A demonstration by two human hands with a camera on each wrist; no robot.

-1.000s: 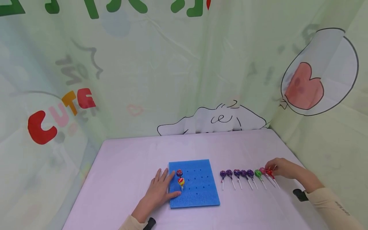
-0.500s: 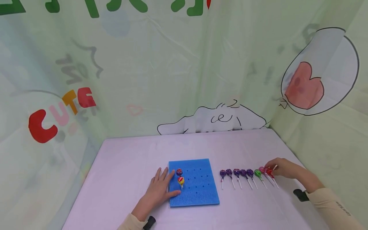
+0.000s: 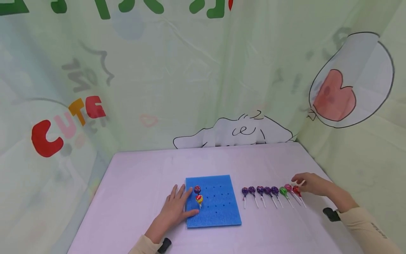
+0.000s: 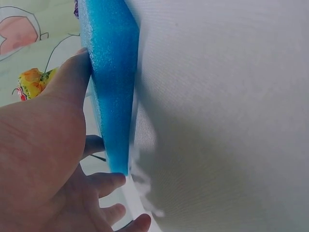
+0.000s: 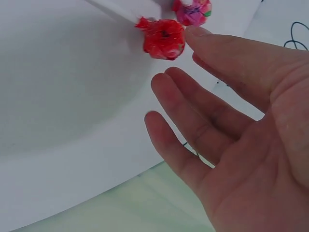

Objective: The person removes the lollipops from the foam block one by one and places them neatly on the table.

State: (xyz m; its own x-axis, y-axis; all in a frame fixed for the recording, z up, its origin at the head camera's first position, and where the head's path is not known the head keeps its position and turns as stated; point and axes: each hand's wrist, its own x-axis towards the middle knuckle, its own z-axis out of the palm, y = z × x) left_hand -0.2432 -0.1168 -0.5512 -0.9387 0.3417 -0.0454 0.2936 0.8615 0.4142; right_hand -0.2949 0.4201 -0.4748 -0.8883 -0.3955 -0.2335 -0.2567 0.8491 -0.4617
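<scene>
My left hand [image 3: 173, 210] lies with spread fingers against the left edge of a blue foam board [image 3: 222, 220] dotted with small holes. Two lollipops stand in that board close to the hand: a dark red and purple one [image 3: 197, 189] and a yellow and red one [image 3: 199, 199]. On the right, my right hand [image 3: 312, 184] hovers at a red lollipop [image 5: 164, 39], its thumb tip right by the candy. Nothing sits between its loosely parted fingers in the right wrist view. A pink lollipop [image 5: 192, 10] lies just beside the red one.
Left of the pink lollipop, a green lollipop [image 3: 283, 191] and several purple lollipops [image 3: 260, 190] lie in a row on the pale tabletop [image 3: 152, 169]. A printed curtain [image 3: 142, 70] hangs behind and along both sides of the table.
My right hand's fingers have parted and lifted slightly from the red lollipop. The left hand keeps its place on the foam board.
</scene>
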